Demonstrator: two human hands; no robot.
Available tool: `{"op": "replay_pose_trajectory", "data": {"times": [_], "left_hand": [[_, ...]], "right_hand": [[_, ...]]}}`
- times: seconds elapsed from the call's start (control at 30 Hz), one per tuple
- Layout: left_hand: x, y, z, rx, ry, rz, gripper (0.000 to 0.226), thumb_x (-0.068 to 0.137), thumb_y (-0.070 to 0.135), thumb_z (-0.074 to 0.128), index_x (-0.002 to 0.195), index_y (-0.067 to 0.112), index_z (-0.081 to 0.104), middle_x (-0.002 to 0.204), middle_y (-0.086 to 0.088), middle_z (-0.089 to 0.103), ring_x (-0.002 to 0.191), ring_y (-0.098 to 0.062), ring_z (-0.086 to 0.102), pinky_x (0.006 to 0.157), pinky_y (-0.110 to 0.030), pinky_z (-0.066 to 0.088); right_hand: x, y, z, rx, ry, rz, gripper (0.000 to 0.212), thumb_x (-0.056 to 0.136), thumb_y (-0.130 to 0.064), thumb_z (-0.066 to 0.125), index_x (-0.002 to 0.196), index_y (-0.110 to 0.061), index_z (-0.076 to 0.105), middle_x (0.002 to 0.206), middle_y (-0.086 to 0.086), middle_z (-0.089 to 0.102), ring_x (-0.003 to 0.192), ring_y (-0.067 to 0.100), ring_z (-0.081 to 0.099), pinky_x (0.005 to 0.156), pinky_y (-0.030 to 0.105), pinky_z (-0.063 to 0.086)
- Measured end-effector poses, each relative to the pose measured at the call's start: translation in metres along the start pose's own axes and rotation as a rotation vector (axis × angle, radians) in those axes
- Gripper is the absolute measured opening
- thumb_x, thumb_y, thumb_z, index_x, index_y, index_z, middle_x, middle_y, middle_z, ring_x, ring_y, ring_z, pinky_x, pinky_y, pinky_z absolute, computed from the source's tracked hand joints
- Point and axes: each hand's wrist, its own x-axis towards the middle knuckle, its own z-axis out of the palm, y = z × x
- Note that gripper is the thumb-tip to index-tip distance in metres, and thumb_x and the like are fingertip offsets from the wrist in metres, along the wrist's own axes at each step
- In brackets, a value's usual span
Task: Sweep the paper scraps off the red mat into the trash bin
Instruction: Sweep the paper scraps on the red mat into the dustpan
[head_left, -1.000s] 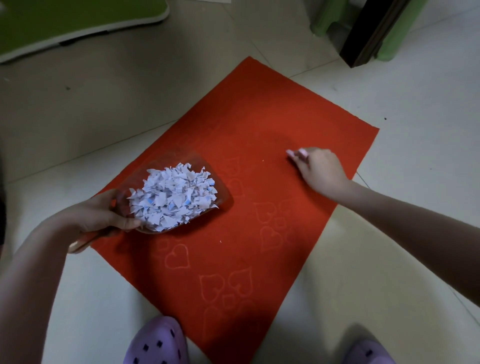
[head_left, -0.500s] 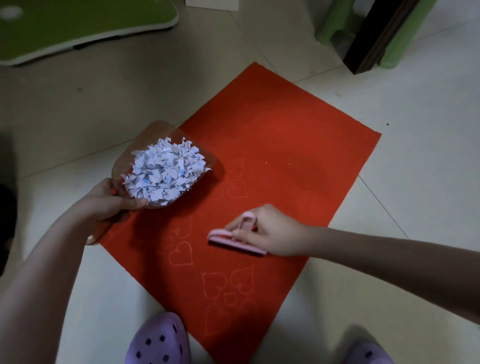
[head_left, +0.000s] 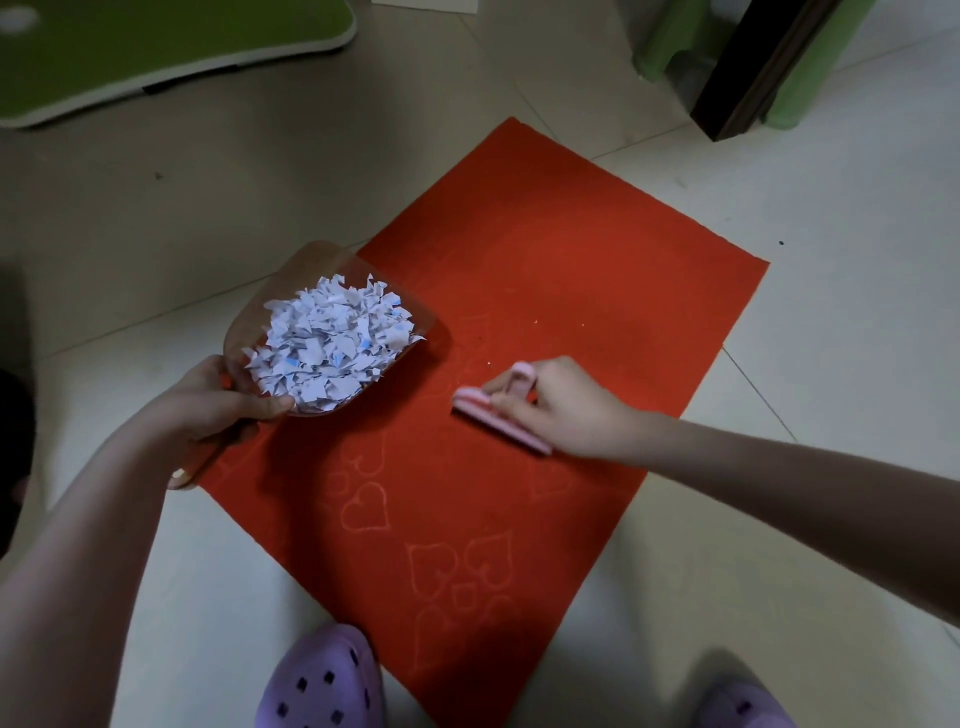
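Head view: looking down at a tiled floor (head_left: 779, 519), with the person's two bare forearms reaching in from the bottom corners.
Red mat (head_left: 545, 338): lay flat and skewed on the floor, faint heart outlines pressed into its near half.
Dustpan (head_left: 291, 291): translucent brown, raised over the mat's left edge and casting a shadow below; it looked held level so that the load would not slide out.
Paper scraps (head_left: 332, 345): a heaped white pile with blue flecks, all inside the dustpan.
Left hand (head_left: 218, 405): gripped the rear of the dustpan, thumb curled over its rim beside the pile, the handle running under the palm.
Right hand (head_left: 566, 410): fingers curled round the looped handle of a pink hand brush (head_left: 498, 421), pinching it.
Hand brush position: low on the mat near the middle, just right of the dustpan's mouth, probably placed to catch leftovers.
Leftover bits (head_left: 534, 322): a few tiny pale specks lay mid-mat, beyond the brush.
Trash bin: not in view, so the emptying was not yet done.
Surroundings: purple clogs (head_left: 322, 680) at the mat's near corner; a green board (head_left: 156, 41) at the far left; a green stool (head_left: 670, 41) at the far right.
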Motion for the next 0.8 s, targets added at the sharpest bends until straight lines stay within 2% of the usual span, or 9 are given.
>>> {"op": "replay_pose_trajectory", "data": {"times": [0.07, 0.13, 0.17, 0.27, 0.4, 0.5, 0.6, 0.73, 0.8], "left_hand": [[0.001, 0.0, 0.002, -0.003, -0.021, 0.008, 0.032, 0.079, -0.009, 0.069, 0.073, 0.01, 0.043, 0.033, 0.002, 0.048, 0.026, -0.006, 0.042, 0.03, -0.015, 0.034], [0.003, -0.001, 0.004, 0.006, -0.034, 0.014, 0.031, 0.078, -0.009, 0.069, 0.074, 0.009, 0.044, 0.034, 0.001, 0.05, 0.027, -0.007, 0.043, 0.031, -0.016, 0.035], [0.003, -0.002, 0.005, 0.013, -0.04, 0.015, 0.03, 0.078, -0.009, 0.069, 0.074, 0.009, 0.045, 0.034, 0.001, 0.05, 0.028, -0.007, 0.043, 0.031, -0.016, 0.035], [0.006, -0.005, 0.006, 0.034, -0.065, 0.02, 0.029, 0.078, -0.009, 0.07, 0.076, 0.007, 0.046, 0.038, -0.001, 0.051, 0.028, -0.009, 0.044, 0.032, -0.017, 0.035], [0.013, -0.01, 0.002, 0.056, -0.085, 0.038, 0.025, 0.075, -0.008, 0.072, 0.079, 0.004, 0.05, 0.044, -0.006, 0.052, 0.03, -0.011, 0.044, 0.032, -0.018, 0.037], [0.017, -0.012, 0.002, 0.052, -0.119, 0.041, 0.021, 0.076, -0.009, 0.07, 0.083, 0.001, 0.054, 0.044, -0.004, 0.054, 0.031, -0.012, 0.044, 0.033, -0.018, 0.038], [0.019, -0.01, 0.003, 0.055, -0.127, 0.044, 0.023, 0.075, -0.007, 0.073, 0.09, -0.005, 0.055, 0.055, -0.014, 0.053, 0.033, -0.015, 0.044, 0.034, -0.019, 0.039], [0.015, -0.008, 0.005, 0.048, -0.139, 0.057, 0.022, 0.074, -0.007, 0.071, 0.083, 0.0, 0.053, 0.047, -0.008, 0.053, 0.032, -0.012, 0.044, 0.034, -0.017, 0.037], [0.014, -0.009, 0.007, 0.026, -0.128, 0.055, 0.023, 0.076, -0.01, 0.069, 0.078, 0.004, 0.05, 0.039, -0.001, 0.051, 0.03, -0.01, 0.042, 0.032, -0.015, 0.035]], "right_hand": [[-0.001, -0.004, 0.01, 0.03, -0.106, 0.019, 0.028, 0.097, -0.026, 0.05, 0.1, -0.006, 0.07, 0.081, -0.021, 0.07, 0.05, 0.013, 0.056, 0.051, 0.023, 0.039], [0.01, 0.007, 0.003, -0.043, -0.026, 0.035, 0.031, 0.097, -0.025, 0.048, 0.097, -0.002, 0.068, 0.057, -0.021, 0.059, 0.047, 0.005, 0.055, 0.05, 0.016, 0.037], [0.018, 0.014, -0.004, -0.084, 0.03, 0.06, 0.036, 0.097, -0.029, 0.045, 0.096, -0.002, 0.068, 0.055, -0.015, 0.06, 0.049, 0.003, 0.057, 0.054, 0.017, 0.043], [0.03, 0.039, -0.024, -0.135, 0.163, 0.166, 0.044, 0.093, -0.039, 0.042, 0.093, -0.006, 0.071, 0.078, 0.015, 0.072, 0.071, 0.027, 0.067, 0.07, 0.041, 0.05], [0.021, 0.037, -0.038, -0.014, 0.216, 0.113, 0.023, 0.095, -0.025, 0.052, 0.099, -0.018, 0.073, 0.093, 0.007, 0.075, 0.074, 0.024, 0.069, 0.07, 0.041, 0.051], [0.018, 0.018, -0.02, 0.077, 0.077, 0.06, 0.029, 0.09, -0.032, 0.052, 0.096, -0.015, 0.075, 0.093, 0.005, 0.075, 0.075, 0.028, 0.07, 0.066, 0.04, 0.054], [0.02, 0.014, 0.008, -0.048, -0.129, 0.049, 0.043, 0.089, -0.044, 0.045, 0.091, -0.009, 0.07, 0.089, 0.011, 0.074, 0.065, 0.025, 0.066, 0.063, 0.039, 0.052], [0.026, 0.027, -0.014, -0.202, 0.1, 0.071, 0.035, 0.097, -0.034, 0.045, 0.099, -0.008, 0.068, 0.084, 0.014, 0.072, 0.071, 0.027, 0.065, 0.068, 0.037, 0.046], [0.02, 0.028, -0.029, -0.147, 0.228, 0.076, 0.033, 0.096, -0.033, 0.047, 0.101, -0.01, 0.07, 0.089, 0.008, 0.073, 0.073, 0.013, 0.066, 0.068, 0.031, 0.043]]}}
